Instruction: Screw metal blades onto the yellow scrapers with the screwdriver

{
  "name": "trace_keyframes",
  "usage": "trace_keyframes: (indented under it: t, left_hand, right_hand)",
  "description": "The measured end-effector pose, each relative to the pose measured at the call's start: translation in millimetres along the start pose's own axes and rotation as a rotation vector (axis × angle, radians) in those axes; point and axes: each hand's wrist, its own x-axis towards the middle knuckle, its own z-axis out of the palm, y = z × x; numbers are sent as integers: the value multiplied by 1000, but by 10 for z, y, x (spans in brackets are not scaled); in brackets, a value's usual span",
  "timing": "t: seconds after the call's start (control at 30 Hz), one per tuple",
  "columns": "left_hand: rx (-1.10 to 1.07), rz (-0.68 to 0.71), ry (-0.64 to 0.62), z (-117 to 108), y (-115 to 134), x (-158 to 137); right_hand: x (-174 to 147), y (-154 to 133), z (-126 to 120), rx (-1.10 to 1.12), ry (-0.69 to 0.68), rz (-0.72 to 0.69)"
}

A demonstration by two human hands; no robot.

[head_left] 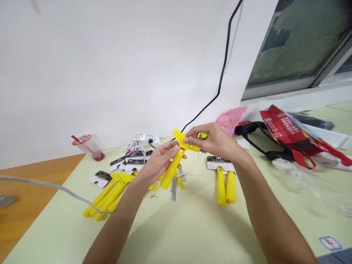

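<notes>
In front of me a yellow plastic T-shaped scraper (171, 169) is held up over the table, its handle slanting down to the left. My left hand (158, 161) is closed round the neck where the handle meets the head. My right hand (214, 141) pinches the wide head from the right, with thumb and fingers. Below the hands lie a narrow grey metal strip (174, 189) and small yellow plastic pieces (153, 187). Several more yellow scrapers (110, 198) lie at the left. Two yellow scrapers (226, 185) with a printed card (216, 162) lie at the right.
Printed cards (101, 179), a power strip (150, 140) and white cables are at the back left. A drink cup (89, 146) stands near the wall. Black headphones (264, 141), a red bag (286, 128) and clear plastic (299, 179) lie right. A grey cable (55, 185) crosses the left.
</notes>
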Motion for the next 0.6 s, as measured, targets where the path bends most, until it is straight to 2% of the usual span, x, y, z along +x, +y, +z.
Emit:
trace_keyframes:
  t: [0.3,0.47,0.6]
  left_hand:
    - [-22,102,159,12,-58,26]
    - [-24,93,155,0,-36,11]
    - [-20,146,176,-4,2,-6]
  right_hand:
    - [-24,9,-21,-29,-47,10]
    - [-53,-49,-32,-51,-99,15]
    - [-74,-84,-23,-112,-83,-5]
